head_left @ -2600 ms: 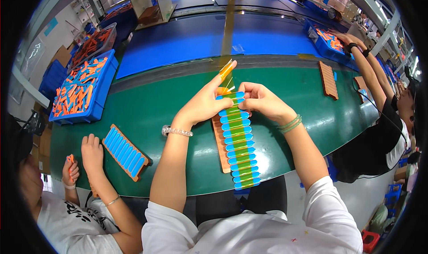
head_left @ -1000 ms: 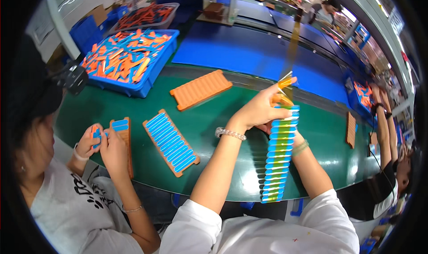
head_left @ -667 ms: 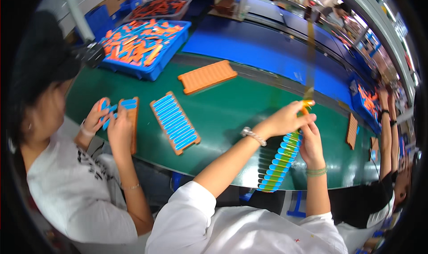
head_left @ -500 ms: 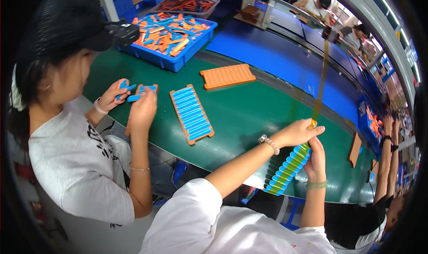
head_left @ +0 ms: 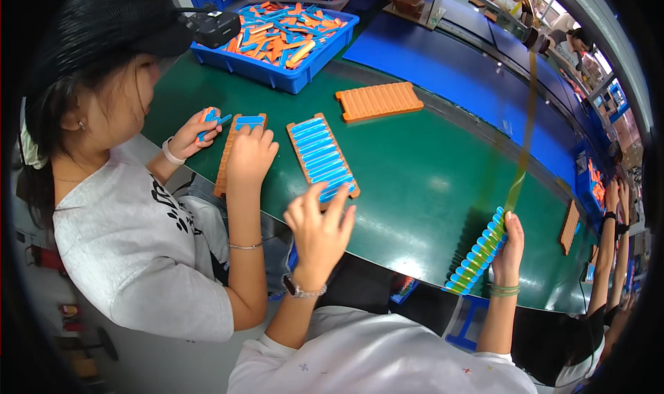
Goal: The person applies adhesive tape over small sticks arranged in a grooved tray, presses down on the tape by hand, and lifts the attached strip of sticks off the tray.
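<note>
Right hand (head_left: 510,245) pins the taped tray (head_left: 477,252) at the worktop (head_left: 429,180) edge, apparently to steady it; left hand (head_left: 319,224), fingers spread and empty, reaches toward the filled blue-strip tray (head_left: 321,155).

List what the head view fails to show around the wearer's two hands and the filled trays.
- Left hand: its back faces the camera, so the palm is hidden; contact with the blue-filled tray is unclear.
- Right hand: fingers wrap the long tray, covering its far edge.
- Yellow strip: translucent; its top end is lost in the clutter.
- Blue pieces: too small to identify.
</note>
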`<state>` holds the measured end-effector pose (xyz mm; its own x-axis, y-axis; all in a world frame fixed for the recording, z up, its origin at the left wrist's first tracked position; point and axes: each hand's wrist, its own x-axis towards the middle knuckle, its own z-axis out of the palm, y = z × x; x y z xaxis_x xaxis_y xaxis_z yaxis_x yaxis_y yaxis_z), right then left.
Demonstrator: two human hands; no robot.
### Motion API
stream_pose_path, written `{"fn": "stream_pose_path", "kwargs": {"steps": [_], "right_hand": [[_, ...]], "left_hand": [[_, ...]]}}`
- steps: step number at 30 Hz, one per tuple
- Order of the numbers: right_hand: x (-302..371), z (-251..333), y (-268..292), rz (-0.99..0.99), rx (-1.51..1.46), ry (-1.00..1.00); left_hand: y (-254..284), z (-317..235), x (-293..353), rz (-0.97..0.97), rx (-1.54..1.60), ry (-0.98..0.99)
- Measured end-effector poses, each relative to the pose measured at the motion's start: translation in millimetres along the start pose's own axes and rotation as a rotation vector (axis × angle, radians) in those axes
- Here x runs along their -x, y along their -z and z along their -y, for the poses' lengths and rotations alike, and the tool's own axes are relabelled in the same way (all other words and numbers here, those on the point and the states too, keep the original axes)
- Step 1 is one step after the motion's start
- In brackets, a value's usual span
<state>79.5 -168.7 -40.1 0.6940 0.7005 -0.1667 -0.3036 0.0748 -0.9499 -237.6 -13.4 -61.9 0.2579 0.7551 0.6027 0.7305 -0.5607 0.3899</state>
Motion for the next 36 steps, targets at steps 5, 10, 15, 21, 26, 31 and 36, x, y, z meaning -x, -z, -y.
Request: {"fn": "stream_pose_path", "kwargs": {"steps": [5, 10, 15, 21, 26, 31, 36], "right_hand": [[-3, -5, 0, 0.007, 0.035, 0.01], [-1, -5, -2, -0.012, 0.039, -0.008], [2, -5, -2, -0.016, 0.036, -0.001], [8, 5, -15, -0.043, 0.054, 0.006], [4, 2, -4, 0.048, -0.054, -0.028], [21, 8, 5, 0.022, -0.109, -0.031], [66, -7, 20, 0.013, -0.116, -0.064]], "left_hand": [[14, 17, 3, 0.02, -0.159, 0.077], [19, 17, 8, 0.025, -0.292, 0.08], [22, 23, 11, 0.05, -0.192, 0.109], [5, 15, -10, 0.184, 0.192, 0.283], [10, 2, 0, 0.08, 0.188, 0.313], [10, 0, 17, 0.089, 0.189, 0.233], [13, -33, 42, 0.203, 0.21, -0.067]]}}
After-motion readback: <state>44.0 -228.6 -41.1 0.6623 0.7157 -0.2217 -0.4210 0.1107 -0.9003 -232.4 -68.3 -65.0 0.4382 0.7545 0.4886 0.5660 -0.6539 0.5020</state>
